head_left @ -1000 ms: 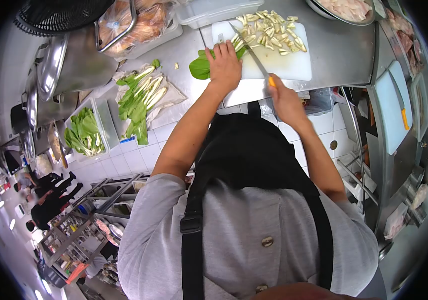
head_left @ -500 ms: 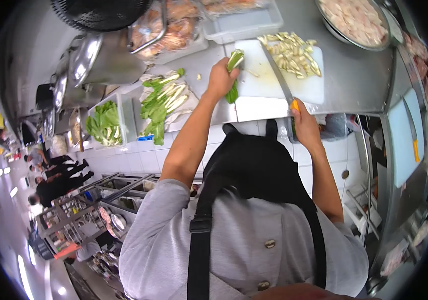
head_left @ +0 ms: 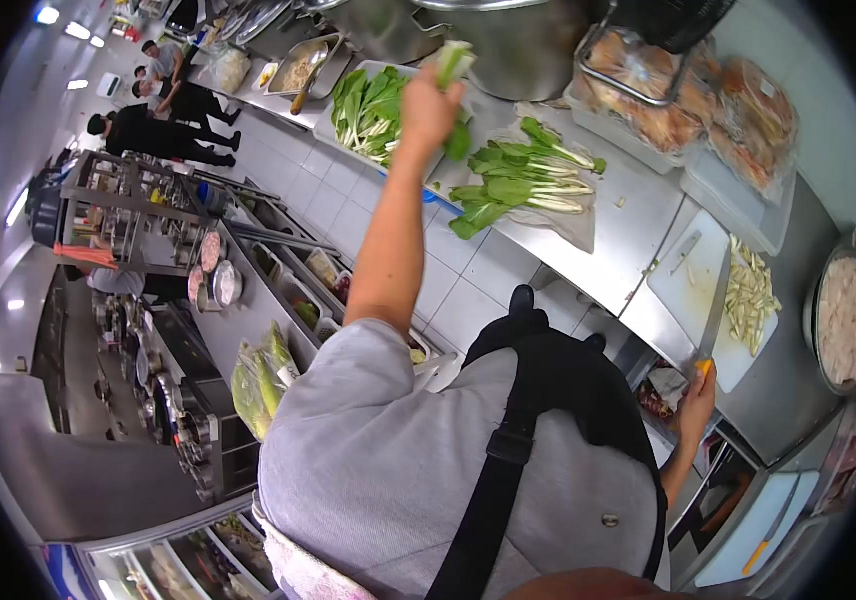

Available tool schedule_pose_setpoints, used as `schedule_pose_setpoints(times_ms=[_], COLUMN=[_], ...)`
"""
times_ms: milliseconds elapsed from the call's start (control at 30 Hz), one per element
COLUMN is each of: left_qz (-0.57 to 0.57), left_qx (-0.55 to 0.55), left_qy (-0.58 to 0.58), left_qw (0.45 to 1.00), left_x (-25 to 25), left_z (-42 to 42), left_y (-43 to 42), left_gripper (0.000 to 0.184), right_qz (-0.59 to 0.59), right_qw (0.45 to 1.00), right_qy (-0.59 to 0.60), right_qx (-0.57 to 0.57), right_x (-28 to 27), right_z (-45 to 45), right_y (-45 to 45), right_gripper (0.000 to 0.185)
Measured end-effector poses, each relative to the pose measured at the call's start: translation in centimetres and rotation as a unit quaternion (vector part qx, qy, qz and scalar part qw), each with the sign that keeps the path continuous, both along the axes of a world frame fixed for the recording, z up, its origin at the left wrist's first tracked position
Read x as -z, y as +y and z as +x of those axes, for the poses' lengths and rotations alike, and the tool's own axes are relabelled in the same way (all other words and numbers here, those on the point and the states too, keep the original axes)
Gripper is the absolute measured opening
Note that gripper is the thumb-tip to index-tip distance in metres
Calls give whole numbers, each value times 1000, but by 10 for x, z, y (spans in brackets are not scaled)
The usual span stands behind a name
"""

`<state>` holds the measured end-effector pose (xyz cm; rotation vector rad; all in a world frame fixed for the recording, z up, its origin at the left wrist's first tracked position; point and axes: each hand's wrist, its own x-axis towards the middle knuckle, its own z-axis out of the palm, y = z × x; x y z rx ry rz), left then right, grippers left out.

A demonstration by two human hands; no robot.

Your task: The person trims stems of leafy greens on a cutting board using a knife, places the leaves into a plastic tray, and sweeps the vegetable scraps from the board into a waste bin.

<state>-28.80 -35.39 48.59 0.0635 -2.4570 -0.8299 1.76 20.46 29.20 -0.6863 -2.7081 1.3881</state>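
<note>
My left hand (head_left: 429,112) is closed round a bunch of leafy greens (head_left: 455,62), held above the right edge of a plastic container (head_left: 366,108) of greens. My right hand (head_left: 696,400) grips the orange handle of a knife (head_left: 717,312), whose blade lies over the white cutting board (head_left: 690,285). Beside the blade, cut pale stems (head_left: 748,300) are heaped on the board. Between the container and the board, more whole greens (head_left: 528,180) rest on a cloth (head_left: 578,228).
Large metal pots (head_left: 523,55) stand behind the greens. Wrapped food (head_left: 638,90) sits in a tub at the back. A bowl of pale sliced meat (head_left: 843,320) is at the right. A second knife (head_left: 770,530) lies on a blue board. Several people (head_left: 163,135) stand far left.
The view has turned left. My left hand has lifted the greens off the board and carried them left to the container. My right hand still holds the knife at the board.
</note>
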Motion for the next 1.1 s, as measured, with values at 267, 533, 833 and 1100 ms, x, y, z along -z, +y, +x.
schedule_pose_setpoints(times_ms=[267, 533, 833, 1100], left_qz=[645, 760, 218, 100], left_qx=[-131, -143, 556, 806], left_qy=[156, 76, -50, 43], left_qw=[737, 630, 801, 582], left_x=[68, 114, -62, -142], left_z=[-53, -19, 83, 164], left_y=[-169, -106, 106, 201], left_gripper=[34, 48, 35, 23], right_qz=[11, 19, 70, 100], right_qw=[1000, 997, 992, 987], right_qy=[-10, -69, -105, -119], right_qx=[0, 5, -9, -26], right_x=[18, -3, 5, -51], right_z=[-1, -6, -2, -14], right_y=[4, -5, 6, -24], right_gripper=[45, 44, 46, 43])
